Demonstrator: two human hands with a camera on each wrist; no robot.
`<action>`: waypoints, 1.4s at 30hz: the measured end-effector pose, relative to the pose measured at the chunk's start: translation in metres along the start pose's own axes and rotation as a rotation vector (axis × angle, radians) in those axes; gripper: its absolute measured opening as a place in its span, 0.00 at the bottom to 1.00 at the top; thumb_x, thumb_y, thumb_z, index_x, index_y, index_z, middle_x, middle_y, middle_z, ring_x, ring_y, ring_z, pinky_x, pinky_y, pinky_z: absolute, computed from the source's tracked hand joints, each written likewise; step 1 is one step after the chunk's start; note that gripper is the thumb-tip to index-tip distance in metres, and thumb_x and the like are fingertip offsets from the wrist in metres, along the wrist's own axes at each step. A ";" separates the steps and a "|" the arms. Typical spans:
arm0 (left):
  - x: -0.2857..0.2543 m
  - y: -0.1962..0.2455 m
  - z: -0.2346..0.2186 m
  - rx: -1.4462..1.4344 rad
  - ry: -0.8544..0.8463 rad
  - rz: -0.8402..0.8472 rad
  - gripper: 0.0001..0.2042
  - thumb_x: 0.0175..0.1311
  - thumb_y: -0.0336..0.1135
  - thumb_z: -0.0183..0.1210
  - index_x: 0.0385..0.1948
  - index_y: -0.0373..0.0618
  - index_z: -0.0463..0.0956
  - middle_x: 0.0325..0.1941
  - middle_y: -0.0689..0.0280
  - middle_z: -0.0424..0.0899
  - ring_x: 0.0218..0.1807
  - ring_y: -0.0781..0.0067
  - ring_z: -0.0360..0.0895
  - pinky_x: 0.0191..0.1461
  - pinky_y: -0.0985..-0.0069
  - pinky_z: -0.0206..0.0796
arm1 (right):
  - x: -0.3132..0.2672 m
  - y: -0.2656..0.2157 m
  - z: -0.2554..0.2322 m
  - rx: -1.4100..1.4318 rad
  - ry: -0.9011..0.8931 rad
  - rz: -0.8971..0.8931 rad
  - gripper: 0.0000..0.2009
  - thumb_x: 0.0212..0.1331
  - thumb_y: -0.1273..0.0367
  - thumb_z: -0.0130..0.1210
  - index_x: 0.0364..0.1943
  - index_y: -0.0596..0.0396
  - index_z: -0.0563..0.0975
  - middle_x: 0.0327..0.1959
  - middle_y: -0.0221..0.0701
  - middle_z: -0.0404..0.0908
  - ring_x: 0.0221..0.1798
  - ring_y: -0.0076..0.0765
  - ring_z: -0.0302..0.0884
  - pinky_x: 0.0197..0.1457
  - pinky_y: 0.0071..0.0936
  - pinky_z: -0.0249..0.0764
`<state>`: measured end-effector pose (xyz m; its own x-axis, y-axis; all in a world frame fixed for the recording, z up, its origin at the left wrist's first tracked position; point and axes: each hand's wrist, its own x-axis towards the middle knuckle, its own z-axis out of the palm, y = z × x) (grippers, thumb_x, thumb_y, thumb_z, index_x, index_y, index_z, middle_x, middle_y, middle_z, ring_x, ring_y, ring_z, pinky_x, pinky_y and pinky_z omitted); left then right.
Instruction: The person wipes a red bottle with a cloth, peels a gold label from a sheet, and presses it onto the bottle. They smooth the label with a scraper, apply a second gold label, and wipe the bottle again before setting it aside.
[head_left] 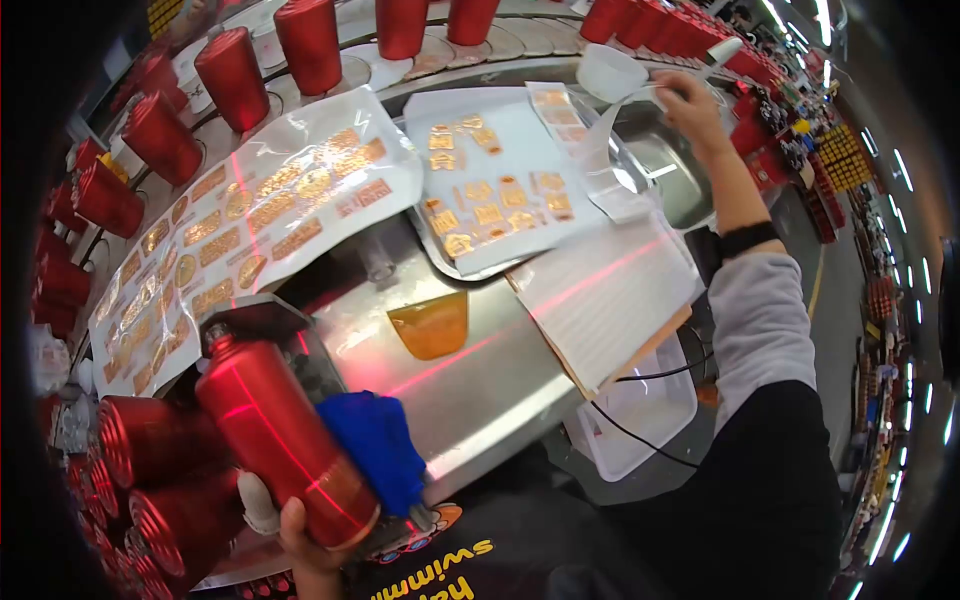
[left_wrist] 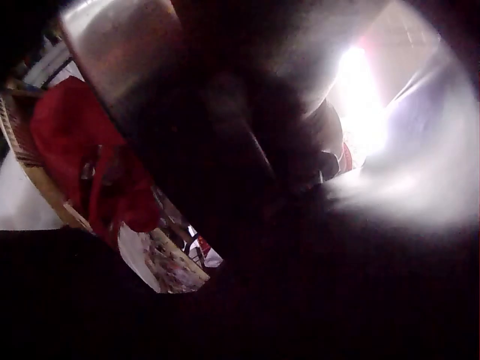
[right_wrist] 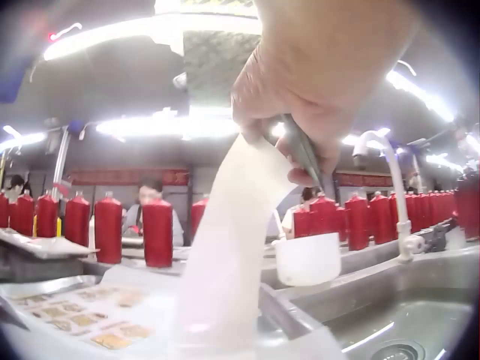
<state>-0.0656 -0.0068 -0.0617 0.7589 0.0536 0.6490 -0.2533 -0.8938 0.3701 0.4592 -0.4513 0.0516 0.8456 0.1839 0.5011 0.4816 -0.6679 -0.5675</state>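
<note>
In the head view my left hand (head_left: 310,550) grips the base of a red bottle (head_left: 285,440), which lies tilted with its neck on a dark metal stand. A white cover sits on one fingertip. The left wrist view is mostly dark. My right hand (head_left: 690,115) pinches a white paper strip (right_wrist: 229,225) that hangs down over the tray's edge. A slim grey pointed tool (right_wrist: 301,150) is also between its fingers. Below lies a metal tray (head_left: 445,262) with a white sheet (head_left: 455,110) of gold stickers (head_left: 487,213).
Another gold sticker sheet (head_left: 255,205) drapes at the left. A sink (head_left: 690,190) and white cup (right_wrist: 308,259) are by the right hand. A blue cloth (head_left: 375,450), amber scraper-like piece (head_left: 430,326) and papers (head_left: 610,295) lie nearer. Red bottles (head_left: 308,45) line the conveyor.
</note>
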 end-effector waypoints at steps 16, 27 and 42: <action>-0.008 -0.013 0.000 -0.185 0.031 -0.099 0.37 0.63 0.43 0.65 0.68 0.32 0.56 0.70 0.49 0.61 0.69 0.51 0.63 0.72 0.58 0.56 | -0.286 0.096 -0.274 0.755 0.909 0.638 0.13 0.57 0.69 0.59 0.42 0.62 0.77 0.39 0.38 0.80 0.43 0.46 0.81 0.43 0.47 0.83; -0.015 -0.021 0.002 -0.268 0.016 -0.126 0.36 0.61 0.40 0.66 0.68 0.38 0.58 0.78 0.43 0.46 0.75 0.46 0.55 0.73 0.56 0.53 | -0.165 -0.008 -0.057 -0.057 -0.238 0.597 0.20 0.64 0.51 0.53 0.41 0.52 0.85 0.30 0.30 0.82 0.29 0.29 0.76 0.33 0.30 0.74; 0.003 -0.006 0.003 -0.171 0.027 -0.025 0.44 0.45 0.36 0.77 0.67 0.45 0.60 0.76 0.39 0.50 0.73 0.39 0.57 0.73 0.52 0.54 | -0.132 0.020 0.016 -0.494 -0.340 0.272 0.11 0.53 0.62 0.63 0.29 0.56 0.80 0.25 0.36 0.77 0.30 0.40 0.77 0.36 0.39 0.73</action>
<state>-0.0597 -0.0025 -0.0644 0.7503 0.0890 0.6551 -0.3346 -0.8036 0.4923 0.3603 -0.4772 -0.0364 0.9869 0.1249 0.1018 0.1461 -0.9603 -0.2375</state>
